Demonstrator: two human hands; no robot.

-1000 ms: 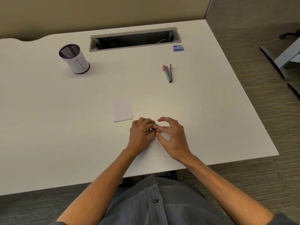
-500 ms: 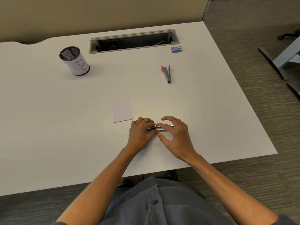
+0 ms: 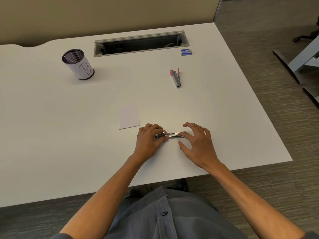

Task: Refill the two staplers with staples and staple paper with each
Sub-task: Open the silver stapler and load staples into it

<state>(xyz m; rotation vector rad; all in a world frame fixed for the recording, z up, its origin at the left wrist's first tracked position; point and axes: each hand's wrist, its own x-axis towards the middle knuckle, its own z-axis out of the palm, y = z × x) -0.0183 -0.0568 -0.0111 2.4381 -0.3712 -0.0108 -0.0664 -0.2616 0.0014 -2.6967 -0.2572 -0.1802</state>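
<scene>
Paper (image 3: 129,117), red stapler (image 3: 176,77), cup (image 3: 78,64) beyond; left hand (image 3: 148,141) perhaps hides stapler (image 3: 172,135) end.

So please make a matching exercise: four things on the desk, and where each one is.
Things:
1. paper
2. staple box
3. cup
4. red stapler

Places:
A. far left of the desk
B. beside the right end of the cable slot
C. just left of the left hand
D. between the staple box and the right hand

Pairs: 1-C, 2-B, 3-A, 4-D
</scene>
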